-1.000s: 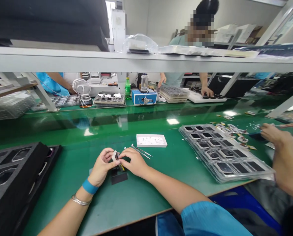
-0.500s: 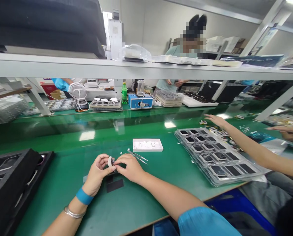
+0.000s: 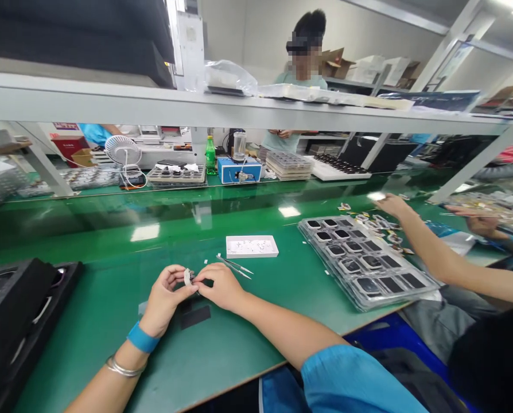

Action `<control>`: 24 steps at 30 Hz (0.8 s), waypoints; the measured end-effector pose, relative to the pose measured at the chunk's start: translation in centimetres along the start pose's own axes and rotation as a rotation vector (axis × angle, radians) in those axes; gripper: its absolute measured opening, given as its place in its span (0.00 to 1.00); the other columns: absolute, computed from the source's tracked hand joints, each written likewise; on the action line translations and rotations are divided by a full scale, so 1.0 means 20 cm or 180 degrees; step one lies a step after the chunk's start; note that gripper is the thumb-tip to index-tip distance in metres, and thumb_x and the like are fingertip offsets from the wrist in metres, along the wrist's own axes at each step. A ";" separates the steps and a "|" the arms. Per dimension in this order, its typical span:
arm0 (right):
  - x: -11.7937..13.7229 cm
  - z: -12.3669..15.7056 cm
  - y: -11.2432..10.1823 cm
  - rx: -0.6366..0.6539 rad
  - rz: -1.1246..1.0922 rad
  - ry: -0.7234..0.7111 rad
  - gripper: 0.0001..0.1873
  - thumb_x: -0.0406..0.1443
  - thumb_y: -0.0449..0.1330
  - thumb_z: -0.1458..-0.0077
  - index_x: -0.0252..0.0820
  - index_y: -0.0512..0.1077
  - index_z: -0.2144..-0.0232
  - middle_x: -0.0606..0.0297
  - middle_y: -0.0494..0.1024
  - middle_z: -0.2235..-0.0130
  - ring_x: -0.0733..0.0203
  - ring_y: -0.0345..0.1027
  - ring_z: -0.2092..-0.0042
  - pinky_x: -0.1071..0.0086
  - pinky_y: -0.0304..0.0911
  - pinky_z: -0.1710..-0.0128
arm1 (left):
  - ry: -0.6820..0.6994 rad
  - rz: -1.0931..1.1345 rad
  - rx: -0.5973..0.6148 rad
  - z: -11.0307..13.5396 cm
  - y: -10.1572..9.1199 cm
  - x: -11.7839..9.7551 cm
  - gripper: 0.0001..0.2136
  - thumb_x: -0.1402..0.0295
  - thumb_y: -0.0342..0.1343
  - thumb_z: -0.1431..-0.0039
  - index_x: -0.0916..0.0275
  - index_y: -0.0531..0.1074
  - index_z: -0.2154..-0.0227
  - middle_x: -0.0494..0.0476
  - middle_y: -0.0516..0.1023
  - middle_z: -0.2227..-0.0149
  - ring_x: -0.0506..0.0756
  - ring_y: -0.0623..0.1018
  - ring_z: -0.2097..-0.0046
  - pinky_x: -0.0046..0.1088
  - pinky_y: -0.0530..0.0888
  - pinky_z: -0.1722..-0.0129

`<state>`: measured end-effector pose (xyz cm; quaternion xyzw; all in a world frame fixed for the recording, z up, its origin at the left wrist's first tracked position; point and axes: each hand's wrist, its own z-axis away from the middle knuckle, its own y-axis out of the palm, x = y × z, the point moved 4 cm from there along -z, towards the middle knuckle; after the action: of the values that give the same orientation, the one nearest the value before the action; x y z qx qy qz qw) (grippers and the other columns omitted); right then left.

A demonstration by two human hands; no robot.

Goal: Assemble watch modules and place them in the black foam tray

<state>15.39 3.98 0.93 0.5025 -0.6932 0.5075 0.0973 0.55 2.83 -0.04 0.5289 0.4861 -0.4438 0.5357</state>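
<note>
Between the thumb and fingers of my left hand (image 3: 166,295) is a small white part (image 3: 188,277), rounded like a watch case, held on edge above the table. My right hand (image 3: 222,287) meets it from the other side, thumb and fingertips pinched on its darker inner side; any smaller piece in that pinch is hidden. Below the hands, a flat black rectangle (image 3: 195,317) lies on the green table (image 3: 222,355). Metal tweezers (image 3: 237,267) rest just beyond my right hand, near a shallow white tray (image 3: 252,254) of tiny pieces.
On the right, a clear plastic tray (image 3: 351,292) carries dark square screens. A co-worker's arm (image 3: 437,246) reaches past it towards scattered small parts. Black foam trays (image 3: 28,304) stand at the left. A shelf beam (image 3: 222,110) crosses above the far side.
The view has shifted, so the table's contents sit further left and slightly higher. Both my hands keep their hold on the white part. The co-worker's hand beyond the clear tray has turned.
</note>
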 end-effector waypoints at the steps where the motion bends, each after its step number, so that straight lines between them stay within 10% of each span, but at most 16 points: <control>1: 0.00 0.00 0.00 -0.0001 0.0001 0.0011 0.04 0.30 0.66 0.49 0.44 0.79 0.70 0.66 0.83 0.65 0.62 0.77 0.61 0.68 0.65 0.53 | 0.0018 -0.0034 -0.0028 0.00 0.00 0.00 0.26 0.69 0.75 0.69 0.62 0.70 0.65 0.54 0.78 0.65 0.53 0.77 0.62 0.27 0.75 0.59; 24: 0.00 0.00 -0.02 0.0372 0.0026 0.0014 0.04 0.29 0.63 0.50 0.41 0.74 0.73 0.66 0.81 0.67 0.62 0.73 0.62 0.68 0.63 0.56 | -0.0118 -0.0082 0.0250 -0.01 0.01 0.00 0.26 0.70 0.74 0.69 0.62 0.70 0.63 0.54 0.79 0.66 0.52 0.78 0.62 0.28 0.75 0.58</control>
<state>15.58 3.96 1.20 0.5033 -0.6642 0.5486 0.0672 0.73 3.08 -0.01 0.5349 0.4651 -0.4791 0.5176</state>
